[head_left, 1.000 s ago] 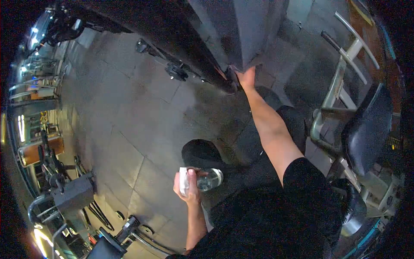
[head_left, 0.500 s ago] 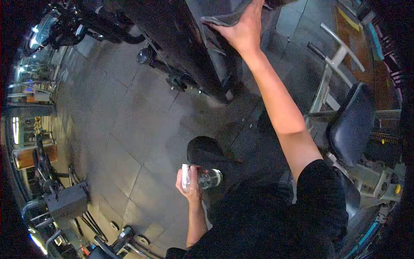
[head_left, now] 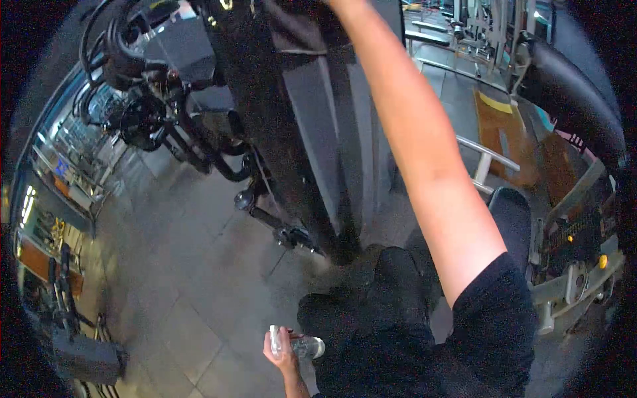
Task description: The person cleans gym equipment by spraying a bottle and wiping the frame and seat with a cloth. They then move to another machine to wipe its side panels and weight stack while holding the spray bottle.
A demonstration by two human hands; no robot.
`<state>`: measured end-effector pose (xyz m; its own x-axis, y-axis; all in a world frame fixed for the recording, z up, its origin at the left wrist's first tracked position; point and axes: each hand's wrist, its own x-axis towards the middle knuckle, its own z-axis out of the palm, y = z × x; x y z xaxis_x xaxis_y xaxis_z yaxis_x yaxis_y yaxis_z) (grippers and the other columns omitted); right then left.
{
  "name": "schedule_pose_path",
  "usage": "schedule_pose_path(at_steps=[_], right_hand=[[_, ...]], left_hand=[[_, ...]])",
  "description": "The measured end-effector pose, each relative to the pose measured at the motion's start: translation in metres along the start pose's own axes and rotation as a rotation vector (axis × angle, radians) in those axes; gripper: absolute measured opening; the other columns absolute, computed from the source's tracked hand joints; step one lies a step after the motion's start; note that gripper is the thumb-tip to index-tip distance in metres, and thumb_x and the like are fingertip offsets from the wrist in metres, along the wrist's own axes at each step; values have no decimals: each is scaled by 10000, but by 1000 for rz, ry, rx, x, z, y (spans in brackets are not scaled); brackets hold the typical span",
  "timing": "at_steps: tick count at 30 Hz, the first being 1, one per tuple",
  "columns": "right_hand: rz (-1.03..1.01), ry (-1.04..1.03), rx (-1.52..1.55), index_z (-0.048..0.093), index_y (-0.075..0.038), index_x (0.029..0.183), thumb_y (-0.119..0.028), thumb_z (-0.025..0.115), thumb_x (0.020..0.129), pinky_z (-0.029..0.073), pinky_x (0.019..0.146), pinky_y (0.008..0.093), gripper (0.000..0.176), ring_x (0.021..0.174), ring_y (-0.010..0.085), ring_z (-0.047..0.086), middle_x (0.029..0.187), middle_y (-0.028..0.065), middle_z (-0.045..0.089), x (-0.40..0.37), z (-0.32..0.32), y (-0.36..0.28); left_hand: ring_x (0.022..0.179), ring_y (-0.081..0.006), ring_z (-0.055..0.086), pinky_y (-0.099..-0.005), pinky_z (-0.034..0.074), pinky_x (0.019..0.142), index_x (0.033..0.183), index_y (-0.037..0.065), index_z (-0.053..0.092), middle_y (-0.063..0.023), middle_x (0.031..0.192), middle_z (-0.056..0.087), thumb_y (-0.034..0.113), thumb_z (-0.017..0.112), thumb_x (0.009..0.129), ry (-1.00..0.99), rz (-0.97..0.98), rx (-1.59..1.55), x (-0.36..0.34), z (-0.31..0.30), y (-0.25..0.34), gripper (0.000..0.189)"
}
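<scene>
"The bottle?"
"Nearest: the left hand [head_left: 281, 353] has its fingers wrapped around the clear bottle [head_left: 307, 347], beside the dark trousers [head_left: 358, 318]."
"The right hand?"
"Past the top edge; its fingers can't be told. The right arm [head_left: 428, 159] stretches up, a dark pad [head_left: 512, 212] crowding its outer side."
"Room?"
"Tiled floor [head_left: 182, 325] spreads leftward, up to the tall black machine [head_left: 249, 79]."

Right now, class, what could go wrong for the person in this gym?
The bottle, held only in the left hand, could slip and drop onto the tiled floor.
The right arm stretches up by the black machine; with the right hand out of view, an unseen knock seems possible.
</scene>
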<state>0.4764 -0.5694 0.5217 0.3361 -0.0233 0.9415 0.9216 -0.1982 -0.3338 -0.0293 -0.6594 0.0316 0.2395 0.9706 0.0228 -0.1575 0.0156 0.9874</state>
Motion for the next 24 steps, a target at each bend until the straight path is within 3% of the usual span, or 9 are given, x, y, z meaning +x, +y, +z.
schedule_pose_path(at_steps=[4,5,7,12,14,16,20,22,24], right_hand=[[-106,177,111,266,166,1508,-609,735,828,247,1218,541,1132,1441,541,307,1528,414,330,-57,37,58],[-138,111,334,339,79,1509,-448,833,806,264,1220,521,1007,1455,518,298,1557,340,339,-89,16,57],[-58,78,264,406,103,1473,-419,645,983,268,1224,465,755,1466,461,333,1561,331,350,-171,23,97],[150,-314,71,362,106,1490,-431,646,970,214,1255,503,799,1497,464,275,1567,321,344,-337,-20,144],[113,-330,40,408,97,1454,-445,662,958,244,1239,511,777,1458,468,336,1533,313,391,-361,-38,152],[196,-462,-62,438,91,1425,-473,669,948,276,1218,514,775,1401,474,399,1484,309,442,-372,-53,149],[317,-174,161,432,129,1427,-441,714,923,286,1198,509,811,1379,465,429,1438,324,485,-343,-39,154],[311,-48,343,386,125,1469,-472,741,892,280,1200,501,904,1406,467,400,1476,333,448,-302,-34,151],[234,-28,417,348,113,1499,-559,731,866,281,1205,484,999,1429,462,369,1511,335,404,-255,-31,148]], left_hand=[[554,-186,653,-324,572,528,901,-18,599,-107,803,662,98,676,981,54,11,9,9,3,6,161],[555,-182,651,-322,570,526,898,-11,603,-103,797,661,100,679,980,47,54,20,16,3,6,157],[585,-174,657,-323,568,543,899,6,618,-85,774,660,111,696,974,13,98,35,22,11,9,150],[713,-190,694,-363,619,641,1024,-19,624,-104,868,686,126,714,970,-93,57,86,42,38,13,179],[653,-124,646,-275,527,601,857,4,647,-50,781,684,122,719,967,-90,147,104,49,80,39,177],[658,-115,645,-269,521,607,864,8,662,-41,777,692,110,736,952,-206,317,174,60,117,67,153],[673,-112,662,-259,513,614,899,3,693,-43,801,704,88,741,940,-514,468,190,86,180,128,106],[678,-124,676,-257,518,618,910,-4,695,-51,818,702,97,732,949,-535,298,76,83,218,160,114],[676,-140,688,-268,536,618,915,-12,691,-60,820,693,114,729,956,-621,365,13,88,241,179,138]])
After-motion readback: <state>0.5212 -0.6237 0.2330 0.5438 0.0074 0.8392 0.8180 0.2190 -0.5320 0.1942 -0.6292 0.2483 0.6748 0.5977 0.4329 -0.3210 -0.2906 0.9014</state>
